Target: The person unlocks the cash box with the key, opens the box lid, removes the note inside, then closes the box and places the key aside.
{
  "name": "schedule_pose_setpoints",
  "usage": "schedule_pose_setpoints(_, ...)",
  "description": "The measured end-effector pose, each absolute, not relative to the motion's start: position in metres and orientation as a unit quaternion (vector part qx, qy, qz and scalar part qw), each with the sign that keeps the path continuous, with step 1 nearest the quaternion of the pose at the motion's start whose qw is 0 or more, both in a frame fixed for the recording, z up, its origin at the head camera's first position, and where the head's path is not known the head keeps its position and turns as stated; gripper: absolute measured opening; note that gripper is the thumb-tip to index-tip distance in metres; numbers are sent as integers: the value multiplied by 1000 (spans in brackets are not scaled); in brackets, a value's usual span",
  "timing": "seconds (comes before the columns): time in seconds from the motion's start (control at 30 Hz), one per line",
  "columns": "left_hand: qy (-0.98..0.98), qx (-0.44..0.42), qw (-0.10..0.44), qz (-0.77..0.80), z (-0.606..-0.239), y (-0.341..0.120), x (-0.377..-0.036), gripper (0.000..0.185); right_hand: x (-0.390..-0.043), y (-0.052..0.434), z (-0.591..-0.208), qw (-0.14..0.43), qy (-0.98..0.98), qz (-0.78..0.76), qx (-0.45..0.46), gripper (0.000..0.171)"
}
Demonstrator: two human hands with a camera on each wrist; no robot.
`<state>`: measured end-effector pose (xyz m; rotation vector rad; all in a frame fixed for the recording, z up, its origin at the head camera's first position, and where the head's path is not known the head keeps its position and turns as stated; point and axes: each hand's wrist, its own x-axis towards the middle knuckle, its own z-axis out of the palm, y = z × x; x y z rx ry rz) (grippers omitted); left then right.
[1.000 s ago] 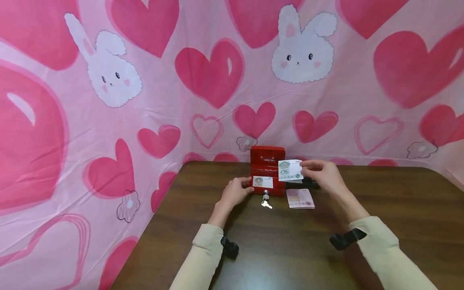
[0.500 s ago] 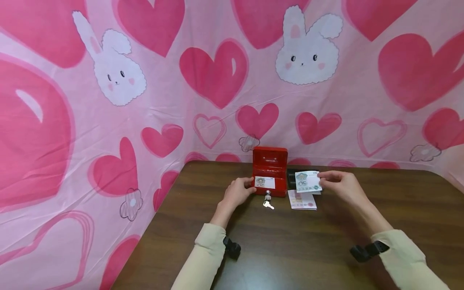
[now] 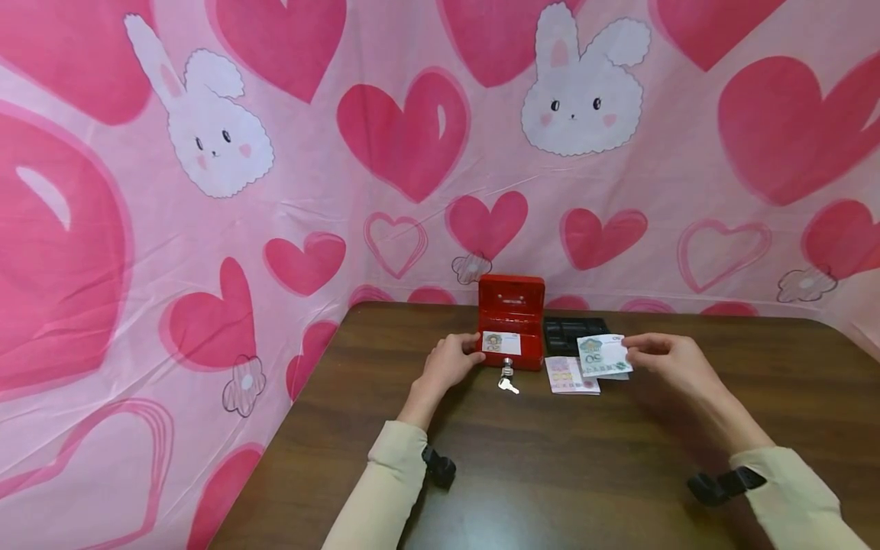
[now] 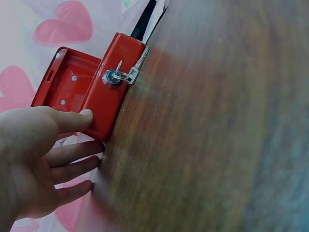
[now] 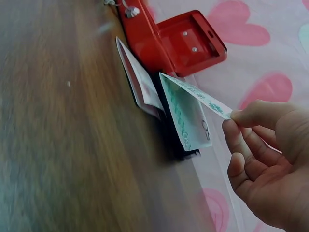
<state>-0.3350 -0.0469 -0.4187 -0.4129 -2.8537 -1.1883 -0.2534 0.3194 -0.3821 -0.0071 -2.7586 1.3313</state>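
A small red cash box stands open at the far middle of the brown table, lid up, keys hanging from its front lock. My left hand rests against the box's left front corner, thumb on top of the box, the other fingers straight. My right hand pinches a green banknote by its edge, low over the table to the right of the box; the banknote hangs tilted. A pink banknote lies flat beside the box.
A black coin tray sits on the table behind the notes, right of the box. Pink cloth with hearts and rabbits hangs behind and left of the table. Bare tabletop lies in front of my hands.
My right hand has carried the green banknote from over the open box rightward and down, to above the table past the pink note. The left hand has stayed at the box.
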Motion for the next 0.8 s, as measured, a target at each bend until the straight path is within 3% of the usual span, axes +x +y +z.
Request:
schedule_pose_setpoints(0.47, -916, -131, 13, -378, -419, -48, -337, 48, -250, 348, -402, 4, -905, 425, 1, 50)
schedule_pose_setpoints(0.8, -918, -138, 15, -372, -418, -47, -336, 49, -254, 360, -411, 22, -926, 376, 27, 40)
